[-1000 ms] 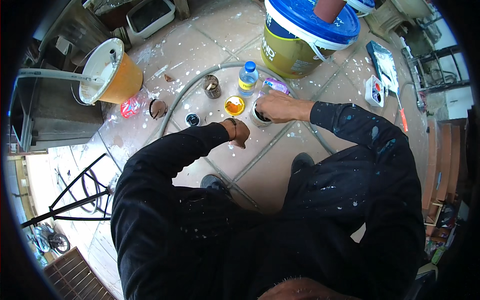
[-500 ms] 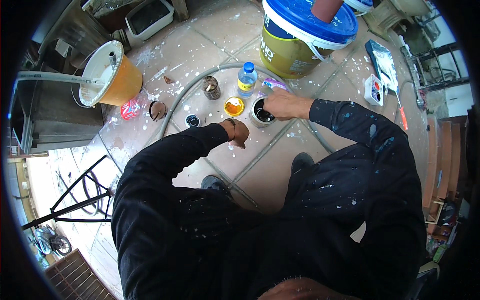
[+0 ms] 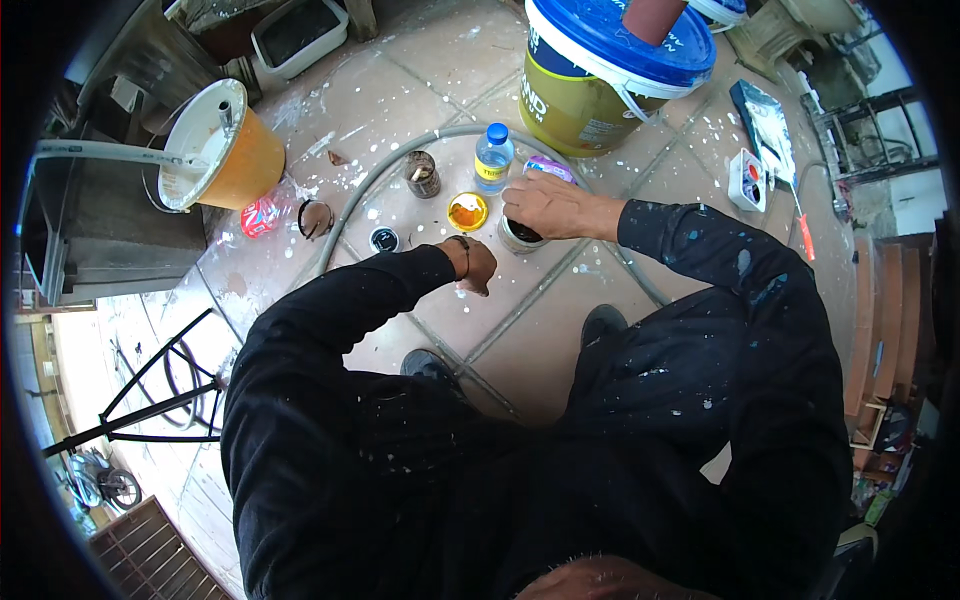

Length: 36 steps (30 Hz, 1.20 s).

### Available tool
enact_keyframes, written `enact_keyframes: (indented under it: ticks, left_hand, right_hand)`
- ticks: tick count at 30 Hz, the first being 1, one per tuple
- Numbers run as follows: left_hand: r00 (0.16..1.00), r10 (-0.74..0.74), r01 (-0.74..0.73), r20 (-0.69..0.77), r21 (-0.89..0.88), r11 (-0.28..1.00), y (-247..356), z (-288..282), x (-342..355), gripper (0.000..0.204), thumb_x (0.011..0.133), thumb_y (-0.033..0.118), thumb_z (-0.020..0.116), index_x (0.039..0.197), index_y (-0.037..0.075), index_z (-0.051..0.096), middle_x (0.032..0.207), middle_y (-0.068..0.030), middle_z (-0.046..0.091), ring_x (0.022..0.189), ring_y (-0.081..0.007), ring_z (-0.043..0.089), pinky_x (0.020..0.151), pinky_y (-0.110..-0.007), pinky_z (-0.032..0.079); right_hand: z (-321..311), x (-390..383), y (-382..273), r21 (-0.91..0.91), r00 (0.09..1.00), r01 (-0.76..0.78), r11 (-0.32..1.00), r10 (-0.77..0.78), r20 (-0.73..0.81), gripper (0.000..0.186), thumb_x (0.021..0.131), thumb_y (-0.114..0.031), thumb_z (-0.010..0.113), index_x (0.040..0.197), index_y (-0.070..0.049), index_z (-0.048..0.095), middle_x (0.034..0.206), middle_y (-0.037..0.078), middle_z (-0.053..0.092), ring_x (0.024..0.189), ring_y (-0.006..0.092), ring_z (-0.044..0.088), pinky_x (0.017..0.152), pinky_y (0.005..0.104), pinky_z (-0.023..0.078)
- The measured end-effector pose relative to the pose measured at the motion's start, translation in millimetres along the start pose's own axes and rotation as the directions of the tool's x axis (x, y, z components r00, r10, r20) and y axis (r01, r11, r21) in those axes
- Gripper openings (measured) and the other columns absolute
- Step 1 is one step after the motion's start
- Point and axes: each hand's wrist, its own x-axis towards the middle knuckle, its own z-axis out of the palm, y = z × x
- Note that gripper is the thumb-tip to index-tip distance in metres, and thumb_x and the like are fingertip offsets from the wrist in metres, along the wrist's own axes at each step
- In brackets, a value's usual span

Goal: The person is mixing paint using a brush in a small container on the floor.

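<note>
My right hand (image 3: pixel 550 207) is closed above an open tin of dark paint (image 3: pixel 519 240), its curled fingers over the mouth. Whatever they grip is hidden beneath the hand. Just left of the tin, my left hand (image 3: pixel 477 269) hangs loosely curled over the floor with nothing visible in it. Between the hands stands an open pot of yellow-orange paint (image 3: pixel 468 212). Behind it is a clear plastic bottle (image 3: pixel 492 165) with a blue cap and yellow label. A small pot of black paint (image 3: pixel 384 240) sits beyond my left forearm, near a paint-stained glass jar (image 3: pixel 422 177).
A grey hose (image 3: pixel 362 190) curves around the pots. A large blue-lidded bucket (image 3: pixel 590 95) stands behind them. On the left are an orange bucket (image 3: pixel 240 160) and a red-labelled bottle (image 3: pixel 262 217). A paint tray (image 3: pixel 765 130) and small white box (image 3: pixel 747 180) lie right. A purple packet (image 3: pixel 550 168) touches the hose.
My right hand has turned and moved slightly left over the tin, covering most of its mouth. The pale flat piece seen at its fingers is now hidden. My left hand has barely moved.
</note>
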Motion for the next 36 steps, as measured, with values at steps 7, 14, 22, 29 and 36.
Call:
enact_keyframes:
  ticks: [7,14,22,29,36]
  left_hand:
    - [1.0,-0.001,0.002,0.02,-0.021,1.0,0.4,-3.2,0.6,0.053,0.092,0.054,0.066,0.097,0.003,0.079,0.092,-0.0176,0.076,0.093,-0.0362,0.073,0.087,-0.046,0.057]
    - [1.0,-0.02,0.02,0.01,-0.028,0.999,-1.3,0.7,-1.0,0.052,0.092,0.053,0.067,0.099,0.004,0.079,0.095,-0.0178,0.076,0.094,-0.0366,0.073,0.087,-0.046,0.057]
    - [0.999,-0.027,0.028,0.023,-0.027,0.999,1.5,-1.9,-0.6,0.051,0.091,0.053,0.067,0.1,0.004,0.079,0.095,-0.0178,0.076,0.095,-0.0371,0.073,0.087,-0.046,0.057]
    - [1.0,-0.002,0.003,0.025,-0.005,1.0,2.7,-3.9,3.3,0.051,0.092,0.053,0.066,0.099,0.004,0.079,0.095,-0.0176,0.076,0.095,-0.037,0.073,0.087,-0.047,0.057]
    - [1.0,-0.013,0.014,0.024,-0.024,1.0,-0.7,0.3,-0.3,0.05,0.093,0.052,0.066,0.099,0.004,0.079,0.095,-0.0175,0.076,0.095,-0.0369,0.073,0.088,-0.046,0.057]
  right_hand:
    - [13.6,-6.0,3.3,-0.06,0.942,0.037,0.998,-0.014,0.335,0.012,0.087,-0.01,0.062,0.091,-0.005,0.072,0.099,0.013,0.067,0.104,0.0288,0.066,0.096,0.0421,0.049]
    - [3.0,0.5,6.2,-0.124,0.962,0.033,0.992,0.002,0.274,0.012,0.085,-0.007,0.063,0.089,-0.002,0.073,0.099,0.016,0.071,0.104,0.0363,0.069,0.092,0.0455,0.05]
    - [1.3,1.3,11.5,-0.148,0.959,-0.034,0.988,0.074,0.274,0.014,0.079,-0.006,0.067,0.088,-0.002,0.076,0.091,0.021,0.074,0.091,0.0368,0.073,0.081,0.0485,0.054]
    - [10.6,1.1,3.5,0.09,0.991,-0.135,0.987,0.133,0.03,0.017,0.083,-0.007,0.064,0.097,-0.003,0.073,0.097,0.014,0.071,0.107,0.0338,0.069,0.092,0.0452,0.053]
    - [-11.9,9.4,-3.9,-0.028,0.859,-0.138,0.99,0.134,0.495,0.016,0.088,-0.01,0.061,0.098,-0.006,0.072,0.108,0.012,0.068,0.118,0.0328,0.063,0.105,0.0479,0.046]
